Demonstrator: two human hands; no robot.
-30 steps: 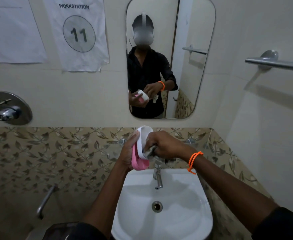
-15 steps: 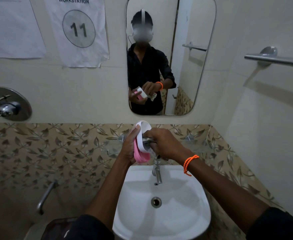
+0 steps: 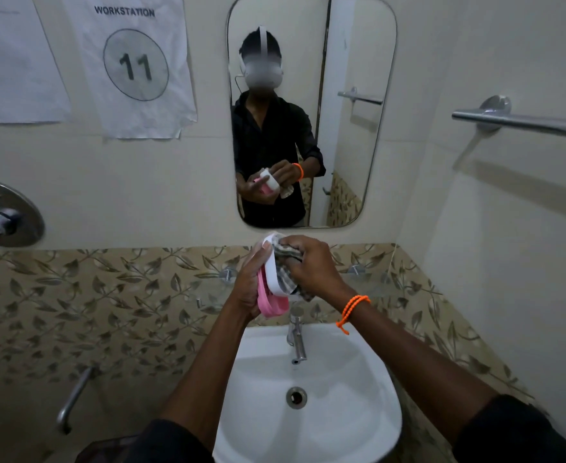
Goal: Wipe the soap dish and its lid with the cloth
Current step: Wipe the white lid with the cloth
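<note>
Left hand [image 3: 251, 282] gripping white soap dish [image 3: 271, 279] and pink lid [image 3: 271, 304] together, held on edge above sink [image 3: 308, 429], near tap [image 3: 296, 339]. Right hand [image 3: 311, 265] curled round checked cloth [image 3: 286, 262], pressing it into dish. Orange band [image 3: 351, 310] on right wrist. Mirror [image 3: 311, 111] ahead.

Dim room, soft light

A long shadow is cast under the towel bar [image 3: 522, 123]; edges are bent and corners darkened.
</note>
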